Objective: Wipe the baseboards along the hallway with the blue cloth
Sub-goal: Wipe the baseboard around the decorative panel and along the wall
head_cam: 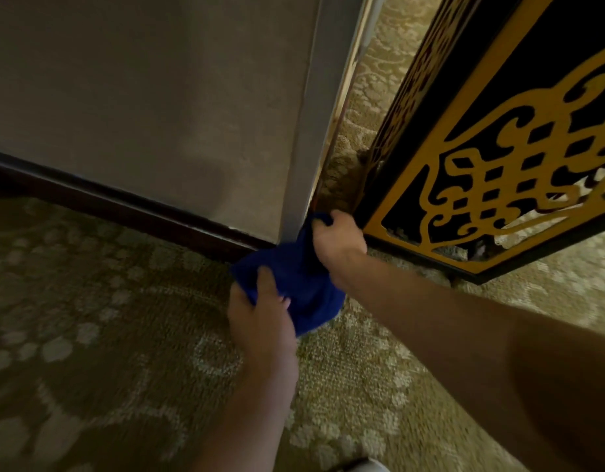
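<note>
The blue cloth [294, 277] hangs bunched at the foot of a wall corner, stretched between both hands. My right hand [338, 238] grips its upper end against the corner, just above the floor. Lower down, my left hand [260, 315] pinches the near edge of the cloth over the carpet. A dark brown baseboard [124, 206] runs from the left edge of the view to the corner, where the cloth covers its end.
A grey wall [158, 97] rises above the baseboard. A black and gold ornate panel [498, 148] stands close on the right, leaving a narrow gap beside the corner. Patterned beige carpet [107, 335] covers the floor.
</note>
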Tool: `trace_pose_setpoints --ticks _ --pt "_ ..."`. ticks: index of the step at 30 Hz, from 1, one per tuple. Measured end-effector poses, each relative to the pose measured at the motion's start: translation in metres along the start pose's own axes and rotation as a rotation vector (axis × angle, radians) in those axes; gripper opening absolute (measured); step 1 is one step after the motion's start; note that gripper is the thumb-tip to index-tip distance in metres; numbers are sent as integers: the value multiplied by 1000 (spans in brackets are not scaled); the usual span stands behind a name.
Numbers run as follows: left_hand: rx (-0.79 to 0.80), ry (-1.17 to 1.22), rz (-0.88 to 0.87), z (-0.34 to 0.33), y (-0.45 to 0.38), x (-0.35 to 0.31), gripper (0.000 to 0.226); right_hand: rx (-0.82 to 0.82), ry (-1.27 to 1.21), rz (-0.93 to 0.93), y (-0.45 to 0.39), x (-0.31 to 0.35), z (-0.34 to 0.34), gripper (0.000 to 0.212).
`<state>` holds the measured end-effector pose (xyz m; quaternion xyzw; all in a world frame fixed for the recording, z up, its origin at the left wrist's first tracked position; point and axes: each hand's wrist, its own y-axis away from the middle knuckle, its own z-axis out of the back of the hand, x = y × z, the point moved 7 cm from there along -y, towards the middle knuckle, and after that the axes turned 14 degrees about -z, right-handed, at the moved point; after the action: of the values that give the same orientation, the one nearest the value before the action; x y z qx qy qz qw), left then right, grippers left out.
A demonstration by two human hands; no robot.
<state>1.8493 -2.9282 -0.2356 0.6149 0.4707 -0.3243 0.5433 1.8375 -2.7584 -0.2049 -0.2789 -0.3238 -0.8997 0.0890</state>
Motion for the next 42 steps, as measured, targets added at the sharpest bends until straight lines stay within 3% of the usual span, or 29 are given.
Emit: trace_pose_setpoints --ticks 3,6,10,13,17,21,23,28,31,34,36,39,42 --pt "-10 -28 -18 -3 8 -2 17 10 1 -3 -4 1 -2 47" --pt "-92 -14 -18 11 14 3 24 37 103 76 20 -13 -6 30" --pt "-173 -95 -22 30 19 17 17 124 142 146 43 -31 -16 21" --pt "-89 -102 -60 17 23 13 24 63 78 114 21 -17 -9 22" --pt "84 -103 -104 -11 29 1 27 0 33 71 -9 6 1 40" --pt "-11 -117 -13 3 39 9 22 40 100 158 11 -9 -3 29" --pt "-113 -171 62 22 46 21 26 161 98 198 26 -32 -14 20" --pt "-245 -304 110 54 48 27 29 703 -89 88 56 -62 -35 12" --pt "-136 -263 -6 41 31 6 17 703 -279 22 43 -63 -8 6" --pt "187 -328 -81 20 26 -1 18 554 -738 -204 16 -75 25 3" --pt "396 -513 -103 20 37 9 19 504 -926 -280 10 -78 29 17" --pt "449 -575 -109 31 55 22 26 459 -880 -224 13 -64 14 22" --pt "431 -525 -94 21 60 17 31 464 -844 -208 12 -41 -12 11"
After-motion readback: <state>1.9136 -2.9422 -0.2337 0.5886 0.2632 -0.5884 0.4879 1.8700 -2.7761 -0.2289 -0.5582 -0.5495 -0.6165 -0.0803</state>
